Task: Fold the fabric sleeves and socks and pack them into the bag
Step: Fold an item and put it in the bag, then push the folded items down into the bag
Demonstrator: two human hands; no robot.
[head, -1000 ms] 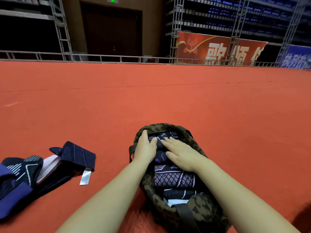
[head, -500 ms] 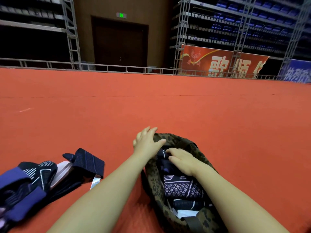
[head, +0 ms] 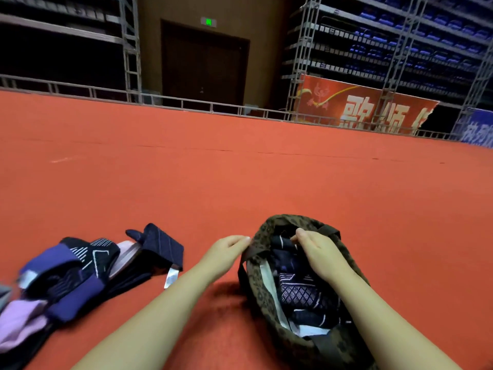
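Bag (head: 269, 297): camouflage cloth, open, on red carpet (head: 240, 182), near right. Contents: several folded dark patterned pieces (head: 300, 292), stacked inside; packing judged partly done. Left hand (head: 226, 253): at bag's left rim, fingers touching or pinching edge; exact grip cannot be told. Right hand (head: 318, 252): inside bag mouth, fingers curled down onto top dark piece, pressing or tucking it. Loose pile (head: 72, 271): navy, purple, pink sleeves and socks, near left, well apart from bag; unfolded, still to fold and pack.

Red carpet floor (head: 240, 177), metal railing (head: 186, 102), dark door (head: 204, 62), green exit sign (head: 208, 22), red banner (head: 365, 105), blue seats (head: 426, 25)
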